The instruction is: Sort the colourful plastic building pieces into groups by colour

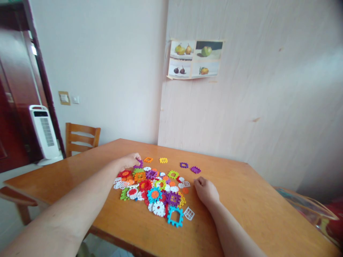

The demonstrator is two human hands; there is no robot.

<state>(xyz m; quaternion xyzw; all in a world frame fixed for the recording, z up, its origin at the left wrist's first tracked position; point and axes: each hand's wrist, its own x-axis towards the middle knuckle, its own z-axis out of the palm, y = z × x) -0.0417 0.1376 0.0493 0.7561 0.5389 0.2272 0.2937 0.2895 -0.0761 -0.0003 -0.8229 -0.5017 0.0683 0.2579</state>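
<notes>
My left hand (132, 160) reaches over the far left of a heap of plastic building pieces, its fingers closed on a purple notched piece (138, 164). To the right of the heap, my right hand (205, 190) rests on the table with curled fingers and no piece showing in it. The heap mixes square notched frames, such as a blue frame (175, 217) at the front and a purple window piece (173, 199), with round slotted discs like a white disc (158, 208). A white lattice piece (189, 213) lies at the heap's right front.
Behind the heap lie an orange frame (148, 160), a yellow piece (163, 160) and two purple pieces, one a purple frame (184, 165). The wooden table (257, 207) meets the wall at the back. A wooden chair (82, 137) and a white tower heater (44, 132) stand left.
</notes>
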